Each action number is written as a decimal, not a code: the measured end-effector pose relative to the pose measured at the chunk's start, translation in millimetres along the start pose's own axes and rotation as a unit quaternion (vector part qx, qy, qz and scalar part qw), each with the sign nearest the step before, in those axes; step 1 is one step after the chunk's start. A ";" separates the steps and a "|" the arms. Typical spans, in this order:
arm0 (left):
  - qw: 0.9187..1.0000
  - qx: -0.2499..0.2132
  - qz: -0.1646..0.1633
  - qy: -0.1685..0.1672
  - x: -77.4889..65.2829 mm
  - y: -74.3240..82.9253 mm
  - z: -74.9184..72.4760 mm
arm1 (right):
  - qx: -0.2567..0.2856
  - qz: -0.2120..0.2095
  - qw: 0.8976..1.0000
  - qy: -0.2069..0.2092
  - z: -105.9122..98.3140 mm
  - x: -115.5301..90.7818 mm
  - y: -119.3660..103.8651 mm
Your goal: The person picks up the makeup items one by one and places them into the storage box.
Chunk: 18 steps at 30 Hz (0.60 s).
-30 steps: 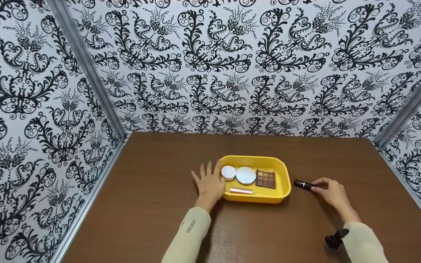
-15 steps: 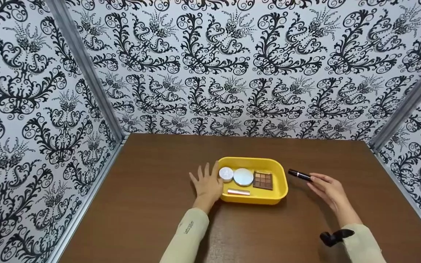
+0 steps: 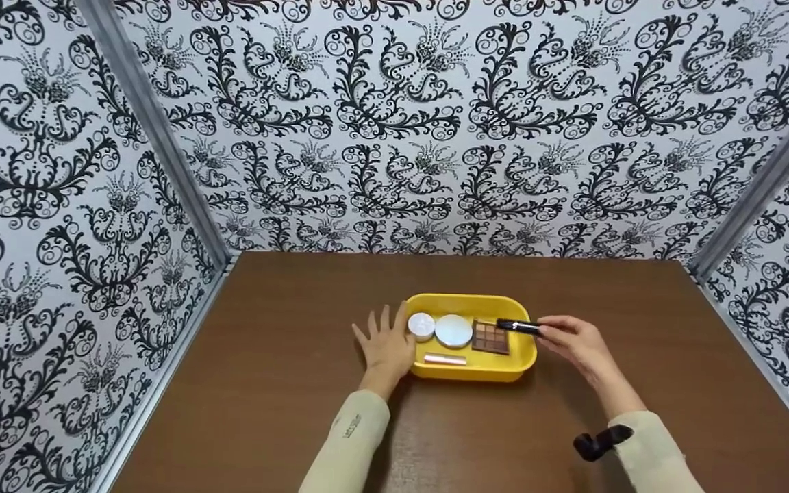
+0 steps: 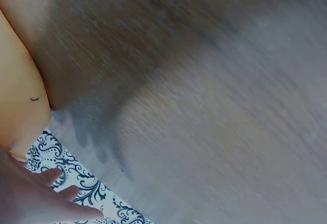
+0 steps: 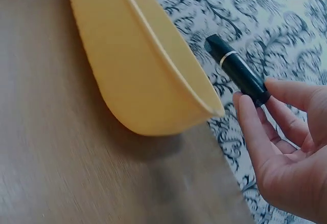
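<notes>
In the head view a yellow plastic tray [image 3: 463, 373] stands on the brown table. My left hand [image 3: 389, 352] rests at its left end with fingers spread; in the left wrist view its fingertips show beside the tray wall. My right hand [image 3: 576, 342] pinches one end of a black cosmetic tube [image 3: 519, 326] with a silver band, between thumb and fingertips. The tube's free end reaches over the tray's right rim and overlaps the eyeshadow palette [image 3: 490, 337]. Also in the tray are a small white round jar [image 3: 421, 326], a larger round white compact [image 3: 453, 331] and a slim pinkish tube [image 3: 445, 359].
The brown table [image 3: 285, 383] extends around the tray on all sides. Patterned black-and-white walls [image 3: 394, 137] with grey metal corner posts [image 3: 161, 137] enclose it at the back and sides. A black strap piece [image 3: 600, 441] sits by my right sleeve.
My right hand has lifted the black cosmetic tube from the table and carried it left, over the tray's right rim. The left hand has stayed at the tray's left end.
</notes>
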<state>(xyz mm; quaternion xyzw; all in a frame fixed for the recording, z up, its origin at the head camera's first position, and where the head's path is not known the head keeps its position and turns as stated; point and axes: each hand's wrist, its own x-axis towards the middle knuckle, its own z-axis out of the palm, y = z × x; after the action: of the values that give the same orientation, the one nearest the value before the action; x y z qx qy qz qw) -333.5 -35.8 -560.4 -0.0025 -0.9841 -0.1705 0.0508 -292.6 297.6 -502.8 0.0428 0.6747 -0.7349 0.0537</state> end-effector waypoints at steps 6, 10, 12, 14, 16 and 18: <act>1.000 -0.005 0.006 0.004 -0.3 3.3 -2.6 | -0.157 -0.012 0.988 0.003 20.6 7.0 2.6; 1.000 -0.002 0.006 -0.001 0.3 3.9 -5.2 | -0.295 -0.057 0.954 0.016 34.2 12.3 5.8; 1.000 0.001 0.007 -0.001 0.2 3.3 -5.3 | -0.355 -0.077 0.931 0.025 41.8 14.5 7.8; 1.000 0.005 0.006 0.002 -0.2 2.5 -5.0 | -0.396 -0.085 0.914 0.033 50.0 16.2 10.3; 1.000 0.007 0.004 0.005 -0.6 1.9 -4.2 | -0.424 -0.090 0.901 0.026 58.2 16.7 12.1; 1.000 0.006 0.004 0.008 -1.4 1.5 -3.1 | -0.450 -0.094 0.888 0.013 65.3 17.4 13.9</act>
<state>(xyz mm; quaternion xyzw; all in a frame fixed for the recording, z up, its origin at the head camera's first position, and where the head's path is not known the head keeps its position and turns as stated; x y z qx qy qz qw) -331.8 -35.5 -557.1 -0.0047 -0.9846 -0.1643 0.0596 -307.3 231.0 -513.3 -0.0395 0.9344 -0.3539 -0.0110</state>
